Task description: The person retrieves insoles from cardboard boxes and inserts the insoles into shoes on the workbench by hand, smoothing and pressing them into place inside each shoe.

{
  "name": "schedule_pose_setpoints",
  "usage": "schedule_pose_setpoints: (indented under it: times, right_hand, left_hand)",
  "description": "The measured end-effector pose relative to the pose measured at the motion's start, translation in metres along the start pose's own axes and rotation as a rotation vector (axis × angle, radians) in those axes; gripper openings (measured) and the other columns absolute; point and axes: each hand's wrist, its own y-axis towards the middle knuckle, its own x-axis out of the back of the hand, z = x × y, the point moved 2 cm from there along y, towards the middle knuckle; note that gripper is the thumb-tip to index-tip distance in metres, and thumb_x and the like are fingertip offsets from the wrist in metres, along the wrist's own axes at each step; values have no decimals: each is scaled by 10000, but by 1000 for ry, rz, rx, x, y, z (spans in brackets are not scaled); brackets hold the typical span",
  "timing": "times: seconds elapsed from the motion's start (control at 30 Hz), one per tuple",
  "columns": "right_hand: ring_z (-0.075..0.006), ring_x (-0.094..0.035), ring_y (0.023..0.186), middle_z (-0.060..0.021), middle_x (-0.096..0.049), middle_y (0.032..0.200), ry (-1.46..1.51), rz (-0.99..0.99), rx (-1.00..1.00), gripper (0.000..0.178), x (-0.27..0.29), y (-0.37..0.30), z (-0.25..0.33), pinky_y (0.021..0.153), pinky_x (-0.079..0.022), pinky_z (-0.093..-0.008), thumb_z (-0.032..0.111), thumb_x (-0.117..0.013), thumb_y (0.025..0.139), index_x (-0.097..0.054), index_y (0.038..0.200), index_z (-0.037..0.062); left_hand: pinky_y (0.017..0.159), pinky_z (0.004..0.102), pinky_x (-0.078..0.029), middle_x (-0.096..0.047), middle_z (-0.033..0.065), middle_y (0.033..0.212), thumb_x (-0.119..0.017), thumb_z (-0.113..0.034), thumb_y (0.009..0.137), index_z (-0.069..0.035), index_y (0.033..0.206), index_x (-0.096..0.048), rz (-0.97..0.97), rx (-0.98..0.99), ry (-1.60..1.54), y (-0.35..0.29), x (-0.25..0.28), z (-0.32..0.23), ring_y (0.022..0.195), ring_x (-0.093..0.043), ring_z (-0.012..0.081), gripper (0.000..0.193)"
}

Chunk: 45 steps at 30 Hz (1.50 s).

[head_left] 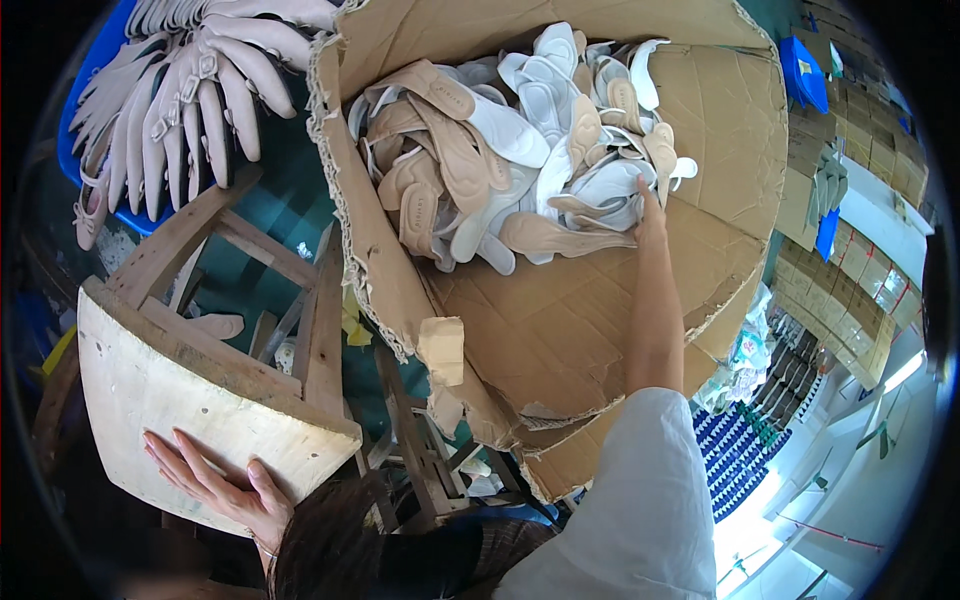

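A large open cardboard box (540,320) holds a loose heap of white and beige shoe insoles (510,130). My right hand (650,212) reaches into it from the lower right, at the heap's right side. One finger points up along a white insole (612,185); the other fingers are hidden, so a grip cannot be made out. Just left of that hand a beige insole (565,236) lies at the front of the heap. My left hand (225,490) rests flat, fingers spread, on the pale wooden top of a tilted stool (190,400).
At the upper left, a blue basket (75,120) is full of pale pink strapped shoes (200,90). The stool's wooden legs (265,245) stand against the box's torn left edge. Stacked cartons (835,300) and rows of dark blue items (745,455) lie off to the right.
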Motion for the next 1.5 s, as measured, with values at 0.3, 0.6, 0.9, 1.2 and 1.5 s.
schedule_pose_setpoints:
  times: [0.3,0.6,0.9,1.2,1.5]
  right_hand:
    - [-370,-115,1491,-116,-120,1638,639,651,-33,1239,-24,-55,-48,1147,-88,-673,944,-474,655,-118,1581,202]
    - [-314,-382,1376,-92,-420,1492,657,298,-218,968,-66,-58,-84,1136,-286,-593,748,-663,756,-389,1478,163]
    - [-310,-480,1300,-101,-510,1428,732,597,-99,695,-101,-45,-92,1106,-376,-497,572,-614,912,-485,1395,90]
    - [-328,-636,1078,-120,-656,1200,782,509,-236,434,-147,-29,-92,915,-534,-546,444,-553,960,-626,1208,95]
    - [-318,-617,1046,-120,-649,1138,726,543,-231,450,-174,-4,-70,920,-518,-499,443,-668,875,-611,1175,113]
  left_hand:
    - [1182,586,-141,-206,207,1612,-389,-597,984,-71,1528,-329,-4,-13,-21,1,-1,3,1490,-183,399,759]
    - [1177,590,-148,-211,187,1615,-359,-613,986,-75,1535,-317,-10,-37,10,2,0,0,1487,-196,394,770]
    - [1177,572,-184,-240,212,1599,-390,-592,981,-58,1523,-336,-60,-42,4,2,-3,2,1480,-225,398,763]
    - [1182,545,-175,-248,235,1592,-359,-565,1001,-21,1525,-319,-66,-34,-29,2,0,-6,1477,-231,406,756]
    - [1182,540,-181,-251,253,1584,-364,-578,998,-2,1520,-316,-52,-42,6,3,1,-5,1469,-240,417,779]
